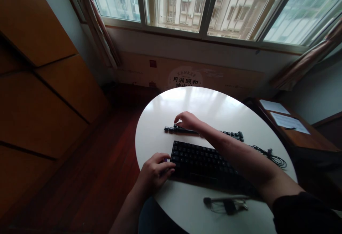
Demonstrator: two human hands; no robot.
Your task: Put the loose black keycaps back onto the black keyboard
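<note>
A black keyboard (197, 159) lies on the white round table (155, 116), its right part hidden behind my right forearm. My left hand (157, 169) is closed at the keyboard's left end, with fingers and thumb against its edge. A small purple patch shows between those fingers; I cannot make out what it is. Beyond the keyboard runs a row of loose dark keycaps (169, 129), partly covered by my right arm. Over the left part of this row, my right hand (187, 120) bends down with finger and thumb pinched at a keycap (175, 126).
A coiled black cable (276, 159) lies near the table's right edge. Close to me are a dark rod-like tool (213, 200) and a dark piece with wire loops (229, 206). Papers (290, 121) and a pen rest on a brown side table at right.
</note>
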